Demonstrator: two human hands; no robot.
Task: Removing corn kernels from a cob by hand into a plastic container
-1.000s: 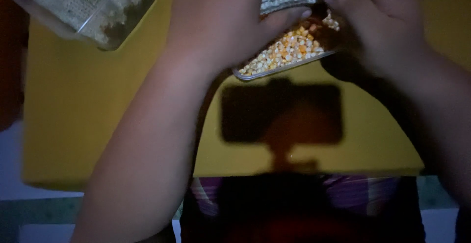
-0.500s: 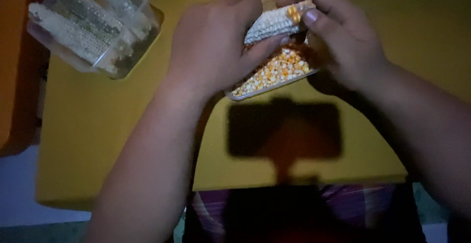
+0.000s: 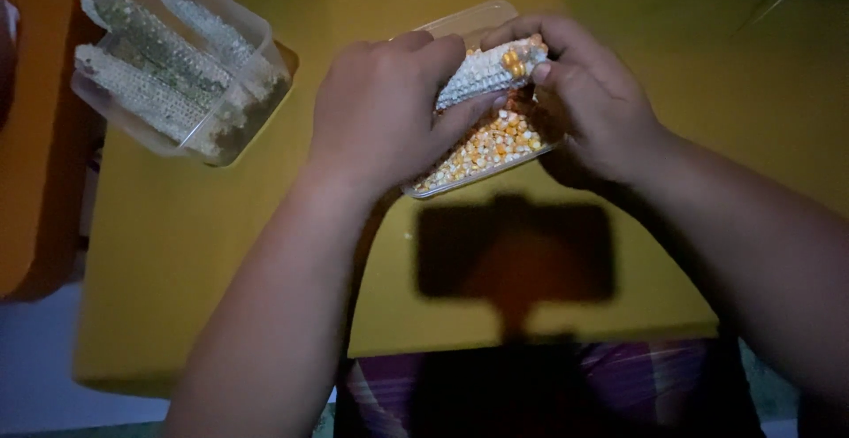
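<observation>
Well, from my remote seat the biggest thing I see is the yellow table [image 3: 221,252], dim under low light, with a dark rectangular shadow [image 3: 515,252] falling on it near the person's lap. At the table's far left corner sits a clear plastic tub [image 3: 256,76] holding stripped corn cobs [image 3: 141,98], pale and pitted. Nearer the middle is a second clear tray [image 3: 460,22], its floor covered in loose yellow and orange kernels [image 3: 486,146]. Above that tray both hands share one corn cob [image 3: 482,71]: the left hand [image 3: 385,115] is wrapped around its bare end, fingers curled closed, while the right hand [image 3: 588,106] pinches the tip, thumb pressed on the last kernels. The cob looks mostly white and shelled, with a small orange patch left at the right end. I judge it light, stiff and rough enough to grip well (the loose kernels would roll away), best held around the bare shaft.
</observation>
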